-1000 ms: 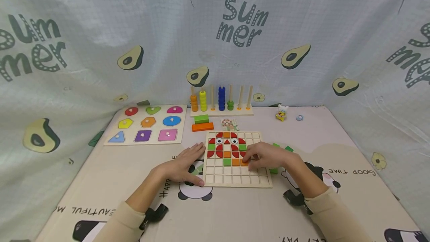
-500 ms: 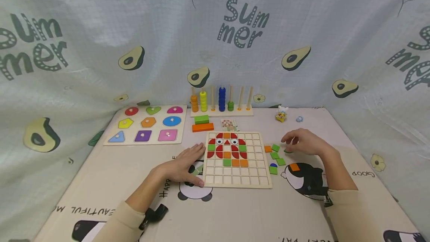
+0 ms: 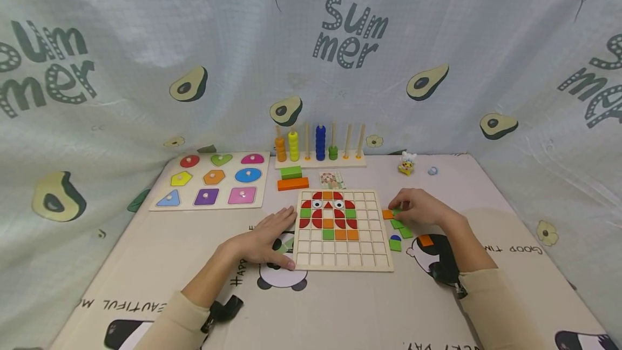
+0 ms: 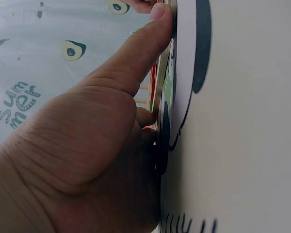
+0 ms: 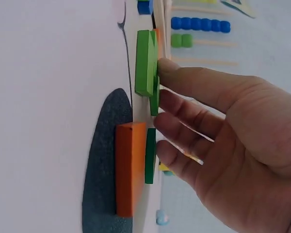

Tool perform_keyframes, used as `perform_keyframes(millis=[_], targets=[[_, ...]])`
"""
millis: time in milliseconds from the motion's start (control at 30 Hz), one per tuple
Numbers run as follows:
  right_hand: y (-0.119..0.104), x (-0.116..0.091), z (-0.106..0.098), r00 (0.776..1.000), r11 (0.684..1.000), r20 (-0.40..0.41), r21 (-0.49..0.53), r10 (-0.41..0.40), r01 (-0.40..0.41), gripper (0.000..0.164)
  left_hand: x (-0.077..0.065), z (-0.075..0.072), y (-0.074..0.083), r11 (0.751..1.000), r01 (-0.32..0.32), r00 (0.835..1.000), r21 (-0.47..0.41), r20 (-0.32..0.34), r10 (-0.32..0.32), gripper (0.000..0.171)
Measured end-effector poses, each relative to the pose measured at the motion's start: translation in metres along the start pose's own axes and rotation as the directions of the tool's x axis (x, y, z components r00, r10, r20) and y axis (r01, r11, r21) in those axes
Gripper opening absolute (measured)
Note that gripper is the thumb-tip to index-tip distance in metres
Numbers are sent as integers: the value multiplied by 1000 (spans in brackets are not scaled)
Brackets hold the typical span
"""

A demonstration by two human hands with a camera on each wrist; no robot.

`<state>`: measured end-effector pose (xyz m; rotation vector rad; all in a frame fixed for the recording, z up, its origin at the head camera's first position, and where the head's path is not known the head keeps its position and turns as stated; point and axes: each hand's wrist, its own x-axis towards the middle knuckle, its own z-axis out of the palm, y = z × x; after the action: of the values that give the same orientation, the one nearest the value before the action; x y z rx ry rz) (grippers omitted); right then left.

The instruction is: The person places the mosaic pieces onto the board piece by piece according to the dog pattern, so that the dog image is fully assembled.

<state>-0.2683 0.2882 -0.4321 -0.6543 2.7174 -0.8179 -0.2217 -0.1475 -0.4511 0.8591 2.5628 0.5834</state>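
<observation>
The wooden grid board (image 3: pixel 311 258) lies flat, with red, orange, green and white tiles in its upper cells forming an owl-like pattern. My left hand (image 3: pixel 268 236) rests along the board's left edge, fingers extended; in the left wrist view its thumb (image 4: pixel 155 34) touches that edge. To the right of the board, my right hand (image 3: pixel 421 208) has its thumb and forefinger at a green square tile (image 3: pixel 397 211), pinching it at table level; the hand partly hides it. In the right wrist view, an orange tile (image 5: pixel 130 170) and a dark green tile (image 5: pixel 150 155) lie beside the fingers.
Loose tiles lie right of the board, including a green tile (image 3: pixel 395 245) and an orange tile (image 3: pixel 426 240). Behind are a picture card (image 3: pixel 332 180), orange block (image 3: pixel 293 184), green block (image 3: pixel 291 172), bead rack (image 3: pixel 320 162), shape puzzle (image 3: pixel 228 180) and toy figure (image 3: pixel 407 163).
My right hand left the orange tile in the board, moved right to the loose tiles, then shifted slightly left onto a green square tile. My left hand stayed in place.
</observation>
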Motion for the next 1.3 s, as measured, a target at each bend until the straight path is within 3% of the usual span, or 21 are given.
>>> perform_keyframes(millis=[100, 467, 733, 900, 1133, 1300], targets=[[-1, 1, 2, 999, 999, 7, -2, 35, -35, 22, 0, 0, 0, 1000, 1, 1000, -3, -1, -1, 117], [4, -7, -6, 999, 997, -6, -59, 38, -38, 26, 1, 1, 0, 1000, 3, 1000, -1, -4, -3, 118], [16, -20, -16, 987, 982, -14, -94, 162, -163, 25, 1, 2, -1, 1000, 8, 1000, -10, -6, -8, 117], [21, -22, -20, 987, 984, -2, -78, 158, -158, 15, 1, 2, -1, 1000, 3, 1000, -11, -9, -3, 117], [28, -23, -18, 990, 990, -17, -20, 142, -143, 19, 1, 1, -1, 1000, -1, 1000, -8, -9, 1, 117], [21, -20, -16, 997, 995, -20, 72, 68, -67, 13, 1, 2, -1, 1000, 4, 1000, -1, -6, -4, 117]])
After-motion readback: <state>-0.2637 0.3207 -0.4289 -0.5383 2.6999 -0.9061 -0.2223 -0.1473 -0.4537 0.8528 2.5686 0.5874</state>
